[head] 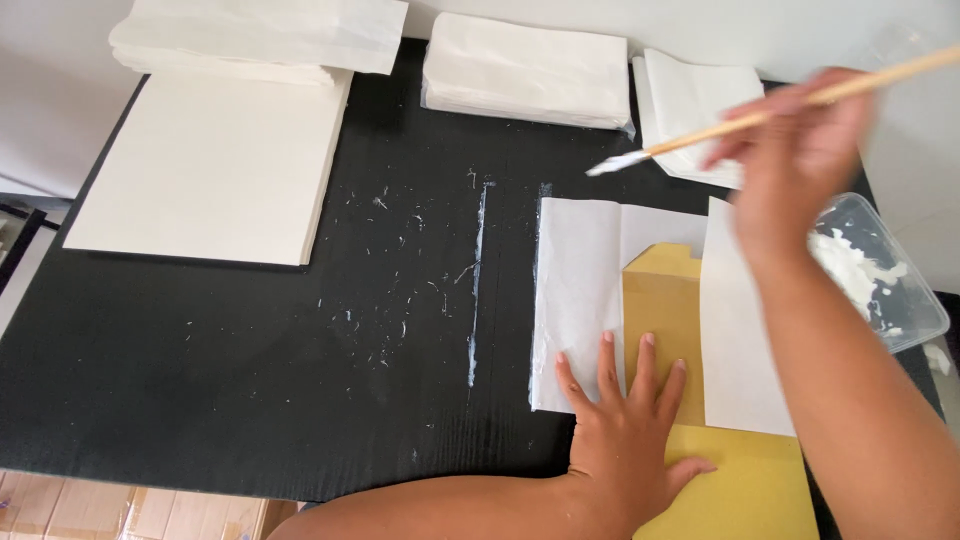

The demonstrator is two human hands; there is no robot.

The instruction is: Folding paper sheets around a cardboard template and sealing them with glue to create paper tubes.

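Fingers (612,372) of the left hand (628,432) lie spread and flat, pressing the white paper (578,290) and yellow board (664,310) onto the black tabletop (250,380). The right hand (795,150), blurred, seems to pinch a wooden brush (760,112) above the sheet, beside a clear glue tub (900,290).

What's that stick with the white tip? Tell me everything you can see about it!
It is a paintbrush with a long, thin, pale wooden handle. Its flat bristles, at the lower left end, are coated in white paste. The right hand grips it around the middle, and it slants up to the right in the air above the white paper and black board. It looks slightly blurred. Only the hand touches it.
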